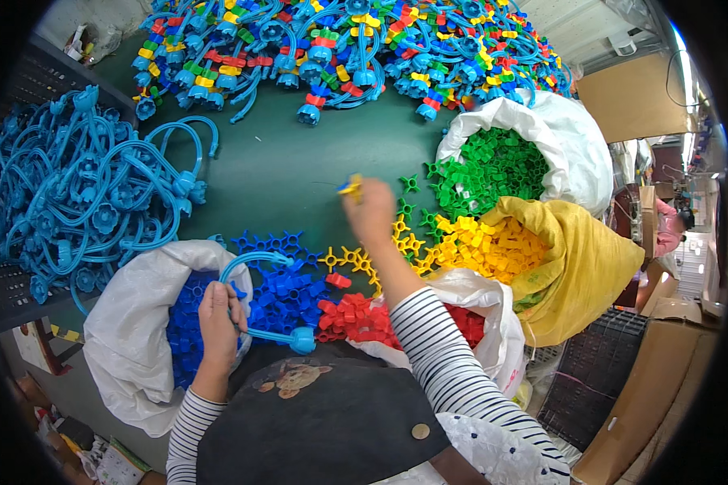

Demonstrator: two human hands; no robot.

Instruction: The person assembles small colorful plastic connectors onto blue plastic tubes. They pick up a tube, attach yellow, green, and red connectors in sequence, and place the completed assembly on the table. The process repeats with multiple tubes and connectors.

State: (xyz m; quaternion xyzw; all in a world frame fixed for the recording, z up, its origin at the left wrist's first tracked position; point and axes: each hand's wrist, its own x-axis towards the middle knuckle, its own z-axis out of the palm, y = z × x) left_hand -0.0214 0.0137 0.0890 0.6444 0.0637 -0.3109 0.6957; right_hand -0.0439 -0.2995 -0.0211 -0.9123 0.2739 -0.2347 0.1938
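Note:
My left hand (220, 318) grips a light-blue curved plastic tube (242, 260) with a cup-shaped end (302, 340), above the mouth of a white woven sack (139, 321) of blue plastic pieces (188, 321). Over the green tabletop (279, 163), my right hand (370, 209) pinches a small yellow piece (355, 187) with a bit of blue beside it; the fingers partly hide both. Below my right forearm, red pieces (358, 318) spill from a second white sack (500, 327). Yellow star-shaped pieces (355, 260) lie near my right wrist.
Light-blue tubes (97, 188) heap in a dark crate (30, 66) on the left. Assembled tubes with coloured pieces (340, 48) pile along the far side. Green pieces (491, 170) fill a white sack (576, 145); a yellow sack (582, 267) lies below it. A person (667, 227) is far right.

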